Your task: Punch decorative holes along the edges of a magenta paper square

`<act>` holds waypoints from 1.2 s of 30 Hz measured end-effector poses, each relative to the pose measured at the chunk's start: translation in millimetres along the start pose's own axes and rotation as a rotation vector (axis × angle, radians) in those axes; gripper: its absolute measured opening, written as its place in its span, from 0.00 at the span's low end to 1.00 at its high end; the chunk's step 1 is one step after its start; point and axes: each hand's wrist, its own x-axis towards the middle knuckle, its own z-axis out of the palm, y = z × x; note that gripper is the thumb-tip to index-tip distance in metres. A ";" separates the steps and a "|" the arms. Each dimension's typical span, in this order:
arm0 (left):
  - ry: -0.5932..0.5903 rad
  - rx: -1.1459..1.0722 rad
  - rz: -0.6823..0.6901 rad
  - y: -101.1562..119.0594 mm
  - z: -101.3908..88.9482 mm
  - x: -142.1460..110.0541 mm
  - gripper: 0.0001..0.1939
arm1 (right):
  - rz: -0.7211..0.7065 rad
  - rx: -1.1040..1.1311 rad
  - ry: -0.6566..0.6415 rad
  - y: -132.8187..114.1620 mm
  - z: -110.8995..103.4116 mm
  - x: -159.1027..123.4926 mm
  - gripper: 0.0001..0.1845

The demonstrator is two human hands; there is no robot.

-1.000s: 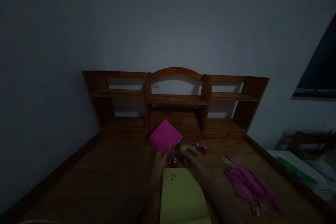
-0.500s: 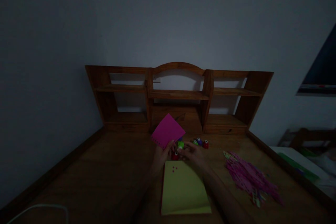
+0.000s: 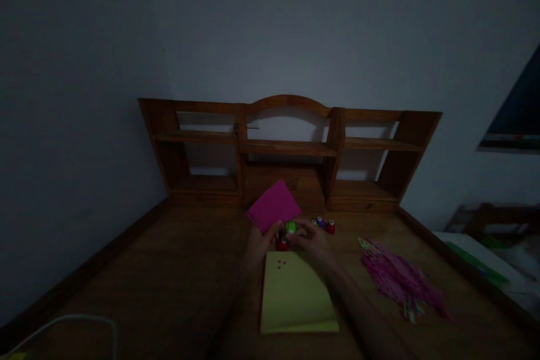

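My left hand is closed on a pink sheet of paper, which is held up at a tilt. A row of small punched holes runs along its lower left edge. Pinched in the fingers of my right hand is a green craft punch, close to the paper's lower corner; whether the paper is inside it I cannot tell. Just below, between my hands, stands a red craft punch, partly hidden. A yellow pad lies under my wrists with a few small pink cut-outs on it.
Several more craft punches stand behind my right hand. To the right lies a heap of pink paper strips. A wooden shelf unit closes off the back of the desk. A white cable curves at the front left.
The pink paper has turned slightly and shifted right, showing more of its holed edge. Both hands stay close together, with the green punch still in my right. The camera view has shifted a little.
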 end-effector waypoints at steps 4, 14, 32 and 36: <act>0.006 -0.017 0.003 2.9 1.1 -1.5 0.15 | 0.019 0.043 0.001 -5.3 1.8 -0.6 0.24; -0.040 0.024 0.057 5.6 0.5 -4.0 0.16 | 0.040 0.059 0.003 -10.5 4.2 -2.0 0.24; -0.074 0.089 0.034 -1.5 -5.2 0.4 0.20 | 0.069 -0.005 0.020 -17.6 7.6 -5.2 0.28; -0.086 0.150 0.059 0.1 -3.9 0.5 0.19 | 0.070 -0.022 -0.017 -13.5 4.5 -2.8 0.25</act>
